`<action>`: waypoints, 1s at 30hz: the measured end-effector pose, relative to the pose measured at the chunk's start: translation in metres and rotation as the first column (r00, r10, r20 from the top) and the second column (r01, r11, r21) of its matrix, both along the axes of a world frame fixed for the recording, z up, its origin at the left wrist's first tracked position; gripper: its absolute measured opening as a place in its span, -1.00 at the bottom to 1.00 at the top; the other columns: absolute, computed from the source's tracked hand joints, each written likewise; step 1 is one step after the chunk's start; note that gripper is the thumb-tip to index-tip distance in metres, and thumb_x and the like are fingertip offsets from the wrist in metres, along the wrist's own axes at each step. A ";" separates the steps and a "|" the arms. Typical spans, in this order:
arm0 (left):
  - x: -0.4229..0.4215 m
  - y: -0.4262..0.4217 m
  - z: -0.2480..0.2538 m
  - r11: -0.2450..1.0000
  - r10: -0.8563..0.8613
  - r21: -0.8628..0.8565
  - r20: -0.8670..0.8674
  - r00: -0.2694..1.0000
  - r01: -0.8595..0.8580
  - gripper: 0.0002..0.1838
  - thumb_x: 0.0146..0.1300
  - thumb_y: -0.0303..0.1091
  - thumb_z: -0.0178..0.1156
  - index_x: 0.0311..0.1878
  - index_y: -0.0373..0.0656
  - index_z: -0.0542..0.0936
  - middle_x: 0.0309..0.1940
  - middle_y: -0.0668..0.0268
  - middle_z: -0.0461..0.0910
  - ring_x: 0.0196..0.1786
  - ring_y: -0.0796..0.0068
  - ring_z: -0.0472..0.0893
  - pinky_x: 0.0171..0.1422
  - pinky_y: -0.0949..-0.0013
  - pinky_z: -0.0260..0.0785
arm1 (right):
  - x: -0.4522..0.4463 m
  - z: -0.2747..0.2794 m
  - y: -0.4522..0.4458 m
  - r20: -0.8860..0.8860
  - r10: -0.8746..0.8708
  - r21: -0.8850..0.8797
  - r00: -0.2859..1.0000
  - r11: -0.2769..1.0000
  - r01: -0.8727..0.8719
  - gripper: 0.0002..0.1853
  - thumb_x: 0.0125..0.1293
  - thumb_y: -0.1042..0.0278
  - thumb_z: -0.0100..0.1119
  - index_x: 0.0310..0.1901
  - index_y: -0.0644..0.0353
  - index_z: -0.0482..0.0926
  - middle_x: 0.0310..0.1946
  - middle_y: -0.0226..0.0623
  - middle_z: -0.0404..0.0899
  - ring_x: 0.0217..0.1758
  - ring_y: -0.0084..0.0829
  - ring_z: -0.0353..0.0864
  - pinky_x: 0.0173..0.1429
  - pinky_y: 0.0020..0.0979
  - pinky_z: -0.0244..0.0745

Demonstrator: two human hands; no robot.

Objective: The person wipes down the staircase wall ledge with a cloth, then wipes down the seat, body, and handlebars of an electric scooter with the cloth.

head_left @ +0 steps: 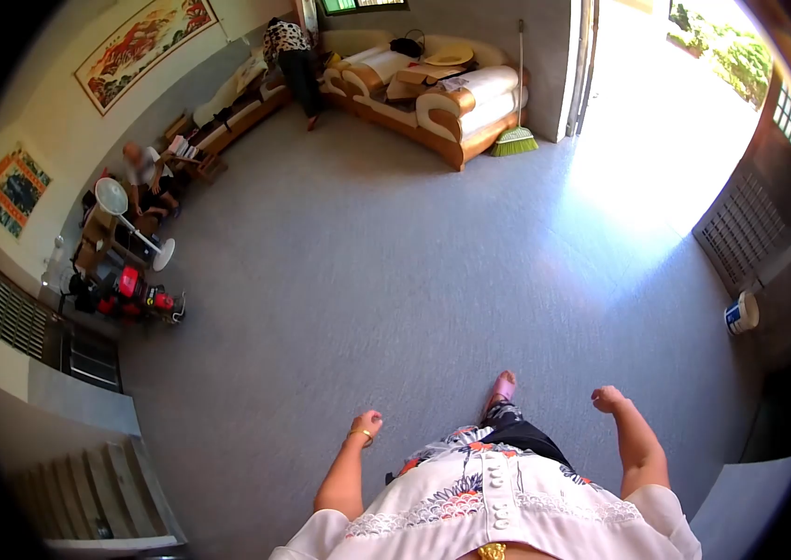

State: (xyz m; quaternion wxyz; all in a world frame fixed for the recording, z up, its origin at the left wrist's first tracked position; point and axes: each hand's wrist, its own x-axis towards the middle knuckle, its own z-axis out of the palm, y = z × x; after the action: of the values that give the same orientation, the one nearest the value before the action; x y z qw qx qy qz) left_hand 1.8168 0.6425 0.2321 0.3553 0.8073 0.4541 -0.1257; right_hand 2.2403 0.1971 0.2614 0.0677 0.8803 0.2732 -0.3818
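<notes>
My left hand [368,425] hangs low beside my body, a gold bracelet [360,434] at its wrist. Its fingers are curled in and nothing shows in them. On the other side, my right hand [607,399] is held out from my hip, loosely closed, with no object visible. Both hands are over the grey floor [395,280] and touch nothing. Below me one foot in a pink shoe [502,387] is stretched forward; the other foot is hidden by my white patterned top [452,495].
A broom [516,140] leans by the wooden sofa [442,121] beside a bright open doorway [666,121]. At left stand a white fan [139,233] and a red machine [134,294]. One person [143,173] sits; another person [293,61] bends over. A bucket [742,314] is at right.
</notes>
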 end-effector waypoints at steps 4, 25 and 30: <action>-0.033 -0.011 -0.082 0.949 0.213 -0.194 -0.184 0.959 -0.248 -0.70 -0.04 -0.20 0.15 -0.19 -0.04 0.57 -0.22 0.20 0.59 -0.14 0.29 0.57 -0.01 0.34 0.38 | 0.080 0.008 0.047 0.042 -0.002 0.056 0.999 0.998 -0.001 -0.68 0.06 0.34 -0.04 -0.11 0.00 0.54 -0.10 -0.18 0.52 0.01 -0.19 0.47 0.07 -0.27 0.38; 0.239 0.119 -0.062 0.909 0.291 -0.274 -0.126 0.949 -0.315 -0.67 -0.03 -0.17 0.14 -0.19 -0.11 0.56 -0.33 0.21 0.61 -0.23 0.31 0.59 -0.13 0.35 0.41 | 0.359 0.004 0.274 -0.016 0.272 0.072 0.962 0.960 -0.270 -0.63 0.02 0.41 -0.06 -0.08 0.01 0.52 -0.13 -0.21 0.54 -0.01 -0.21 0.49 0.03 -0.27 0.40; 0.316 0.186 -0.016 0.960 0.262 -0.096 -0.025 0.965 -0.263 -0.69 -0.01 -0.22 0.14 -0.16 -0.07 0.53 -0.28 0.23 0.60 -0.19 0.31 0.58 -0.07 0.33 0.40 | 0.417 -0.007 0.308 0.024 0.251 0.073 0.968 0.965 -0.252 -0.68 0.02 0.36 -0.01 -0.13 0.00 0.55 -0.15 -0.20 0.54 -0.04 -0.19 0.50 0.03 -0.27 0.40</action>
State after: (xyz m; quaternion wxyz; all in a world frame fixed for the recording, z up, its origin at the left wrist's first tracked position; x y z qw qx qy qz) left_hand 2.1331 0.8280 0.2161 0.4055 0.7205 0.5526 -0.1047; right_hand 2.6577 0.5053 0.2546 0.0845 0.8433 0.3963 -0.3530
